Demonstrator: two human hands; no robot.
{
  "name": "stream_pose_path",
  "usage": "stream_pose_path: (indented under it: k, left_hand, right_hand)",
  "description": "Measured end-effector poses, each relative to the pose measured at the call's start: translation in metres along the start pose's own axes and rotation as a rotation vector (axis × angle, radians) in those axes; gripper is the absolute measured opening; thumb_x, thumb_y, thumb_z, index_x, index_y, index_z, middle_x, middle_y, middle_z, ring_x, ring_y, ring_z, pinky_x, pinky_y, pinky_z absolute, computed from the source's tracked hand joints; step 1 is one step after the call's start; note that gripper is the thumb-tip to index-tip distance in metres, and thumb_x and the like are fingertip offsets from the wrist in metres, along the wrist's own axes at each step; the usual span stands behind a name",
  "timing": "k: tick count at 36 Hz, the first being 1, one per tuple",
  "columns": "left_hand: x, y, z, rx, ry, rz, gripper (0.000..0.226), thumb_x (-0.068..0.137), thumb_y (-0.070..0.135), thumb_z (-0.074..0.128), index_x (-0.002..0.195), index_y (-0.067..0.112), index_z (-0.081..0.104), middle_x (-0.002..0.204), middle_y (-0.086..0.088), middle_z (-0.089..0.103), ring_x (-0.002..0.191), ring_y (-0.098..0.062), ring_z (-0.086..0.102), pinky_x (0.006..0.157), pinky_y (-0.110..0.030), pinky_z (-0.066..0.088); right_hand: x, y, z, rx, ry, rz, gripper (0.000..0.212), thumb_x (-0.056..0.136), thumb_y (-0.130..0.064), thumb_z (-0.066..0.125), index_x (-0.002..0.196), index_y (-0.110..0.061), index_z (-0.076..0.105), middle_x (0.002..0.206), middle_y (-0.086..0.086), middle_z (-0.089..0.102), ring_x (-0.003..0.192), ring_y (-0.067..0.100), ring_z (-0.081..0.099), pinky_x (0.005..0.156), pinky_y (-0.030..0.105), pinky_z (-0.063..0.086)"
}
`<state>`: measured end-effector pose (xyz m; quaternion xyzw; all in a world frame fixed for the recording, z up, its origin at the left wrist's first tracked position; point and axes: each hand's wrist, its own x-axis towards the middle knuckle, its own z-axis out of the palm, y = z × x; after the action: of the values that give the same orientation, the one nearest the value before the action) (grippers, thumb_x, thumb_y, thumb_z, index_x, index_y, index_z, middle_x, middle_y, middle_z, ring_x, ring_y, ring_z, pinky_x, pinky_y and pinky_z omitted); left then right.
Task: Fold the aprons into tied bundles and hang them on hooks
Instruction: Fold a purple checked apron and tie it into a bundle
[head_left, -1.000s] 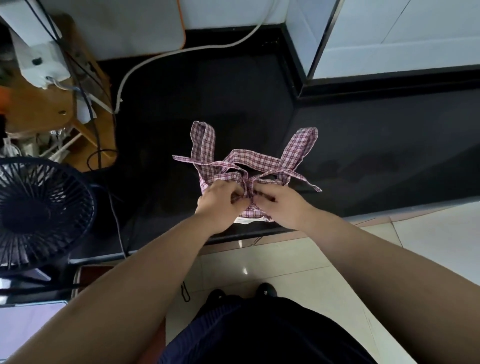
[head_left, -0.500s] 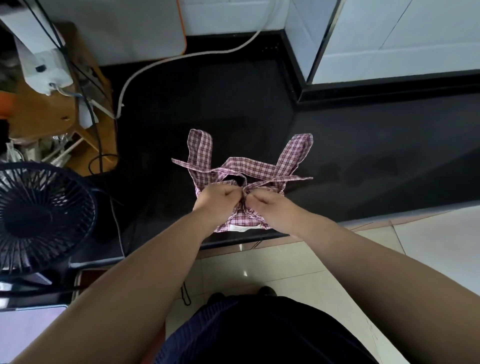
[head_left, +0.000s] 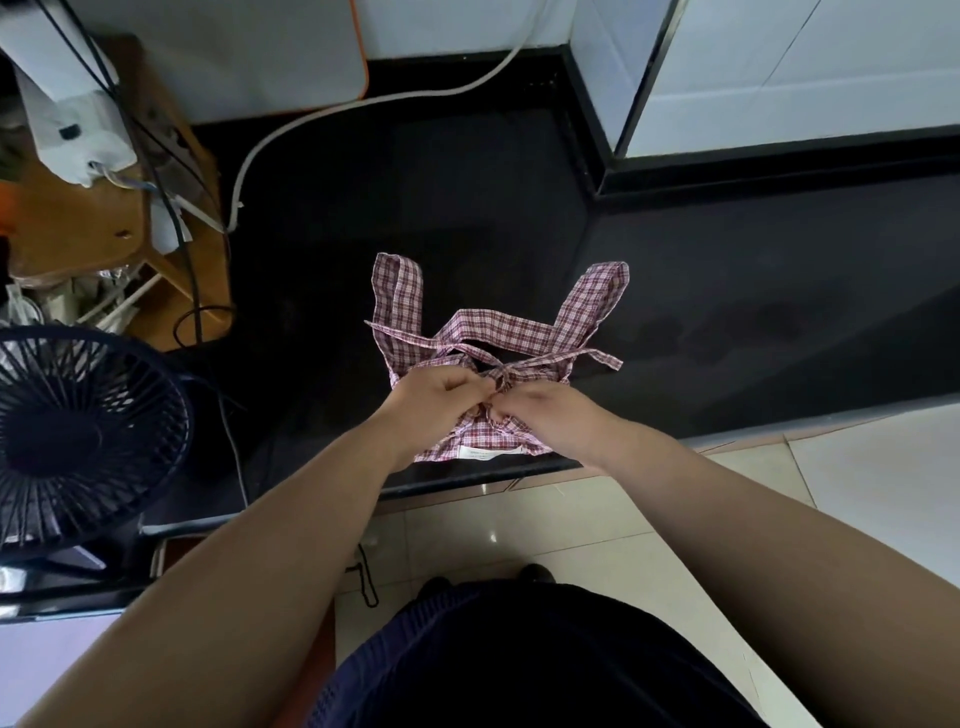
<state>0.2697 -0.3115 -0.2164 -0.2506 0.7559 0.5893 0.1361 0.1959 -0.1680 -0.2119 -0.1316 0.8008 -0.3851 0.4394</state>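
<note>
At the near edge of the surface (head_left: 727, 312), my left grip (head_left: 434, 396) and right grip (head_left: 548, 415) pinch the apron ties (head_left: 589, 355); I'd pull evenly to cinch the knot (head_left: 501, 383).

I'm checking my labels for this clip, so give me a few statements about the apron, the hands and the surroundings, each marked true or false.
1. The left hand and right hand both pinch the ties of the plaid apron. True.
2. The apron hangs on a hook. False: it lies on the black counter.
3. A dark fan stands at the person's left. True.
4. The apron's white label is at its far edge. False: it is at the near edge, between the wrists.
</note>
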Motion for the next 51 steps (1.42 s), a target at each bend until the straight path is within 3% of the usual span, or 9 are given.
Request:
stream_pose_path:
  k: [4, 6, 17, 19, 23, 30, 37, 45, 51]
  left_hand:
    - [-0.003, 0.000, -0.004, 0.003, -0.086, -0.018, 0.024, 0.096, 0.035, 0.053, 0.082, 0.027, 0.070, 0.070, 0.007, 0.058, 0.067, -0.013, 0.044, 0.067, -0.023, 0.037]
    - [-0.004, 0.002, -0.005, 0.018, -0.123, -0.009, 0.021, 0.097, 0.033, 0.052, 0.088, 0.028, 0.071, 0.087, 0.005, 0.066, 0.078, -0.010, 0.054, 0.080, -0.024, 0.040]
    - [-0.003, 0.003, -0.004, -0.105, 0.028, -0.038, 0.034, 0.094, 0.026, 0.057, 0.064, 0.030, 0.072, 0.062, 0.012, 0.063, 0.070, -0.015, 0.045, 0.070, -0.024, 0.040]
    - [-0.002, 0.006, -0.003, -0.121, 0.026, -0.047, 0.026, 0.092, 0.029, 0.060, 0.071, 0.023, 0.073, 0.062, 0.009, 0.061, 0.068, -0.014, 0.045, 0.068, -0.025, 0.039]
    - [-0.002, 0.007, 0.001, -0.110, 0.017, -0.028, 0.030, 0.093, 0.034, 0.059, 0.067, 0.020, 0.066, 0.058, 0.008, 0.051, 0.060, -0.008, 0.041, 0.060, -0.021, 0.035]
    - [-0.002, 0.008, 0.000, -0.114, -0.009, -0.048, 0.027, 0.095, 0.032, 0.055, 0.076, 0.021, 0.071, 0.075, 0.007, 0.066, 0.075, -0.008, 0.055, 0.075, -0.020, 0.042]
    - [-0.001, 0.004, -0.005, -0.121, -0.031, -0.055, 0.024, 0.097, 0.030, 0.052, 0.083, 0.025, 0.071, 0.069, 0.013, 0.069, 0.073, -0.007, 0.053, 0.076, -0.022, 0.043]
    - [-0.001, 0.003, -0.010, -0.229, -0.019, -0.092, 0.021, 0.091, 0.026, 0.061, 0.098, 0.011, 0.074, 0.104, -0.012, 0.070, 0.099, -0.021, 0.060, 0.092, -0.027, 0.046]
    - [-0.001, 0.004, -0.010, -0.324, -0.038, -0.094, 0.010, 0.088, 0.019, 0.066, 0.084, 0.017, 0.075, 0.088, 0.000, 0.074, 0.092, -0.013, 0.064, 0.089, -0.024, 0.046]
  right_hand:
    - [-0.002, -0.004, -0.001, 0.084, 0.033, 0.061, 0.031, 0.098, -0.030, 0.046, 0.085, -0.008, 0.064, 0.048, -0.011, 0.050, 0.057, 0.011, 0.044, 0.053, 0.020, 0.035]
    - [-0.001, -0.007, 0.001, 0.038, 0.041, 0.072, 0.047, 0.100, -0.038, 0.039, 0.112, -0.001, 0.065, 0.084, 0.005, 0.070, 0.083, 0.021, 0.062, 0.080, 0.029, 0.047]
    - [-0.008, -0.018, -0.014, 0.100, -0.060, 0.128, 0.043, 0.100, -0.024, 0.043, 0.137, 0.000, 0.044, 0.145, 0.017, 0.042, 0.135, 0.030, 0.038, 0.090, 0.013, 0.037]
    - [-0.010, -0.016, -0.014, 0.137, -0.067, 0.092, 0.045, 0.102, -0.027, 0.038, 0.137, 0.002, 0.044, 0.142, 0.019, 0.044, 0.135, 0.032, 0.037, 0.078, 0.011, 0.043]
    - [-0.005, -0.017, -0.009, 0.061, -0.014, 0.081, 0.054, 0.096, -0.049, 0.043, 0.120, -0.005, 0.061, 0.133, 0.019, 0.055, 0.127, 0.036, 0.047, 0.104, 0.034, 0.039]
    - [0.003, -0.016, -0.008, -0.013, -0.022, 0.153, 0.062, 0.095, -0.059, 0.033, 0.131, -0.013, 0.054, 0.129, 0.007, 0.056, 0.118, 0.019, 0.047, 0.092, 0.024, 0.028]
    - [0.002, -0.020, -0.008, -0.051, -0.062, 0.145, 0.061, 0.085, -0.066, 0.047, 0.090, -0.009, 0.069, 0.090, 0.001, 0.061, 0.095, 0.018, 0.054, 0.093, 0.032, 0.041]
    - [0.003, -0.017, -0.005, -0.124, -0.040, 0.070, 0.043, 0.086, -0.029, 0.063, 0.055, -0.017, 0.036, 0.054, -0.002, 0.031, 0.052, 0.012, 0.031, 0.047, 0.024, 0.025]
    - [0.009, -0.010, 0.000, 0.051, 0.045, 0.087, 0.039, 0.095, -0.019, 0.049, 0.057, -0.015, 0.047, 0.057, -0.005, 0.048, 0.057, 0.010, 0.041, 0.059, 0.023, 0.034]
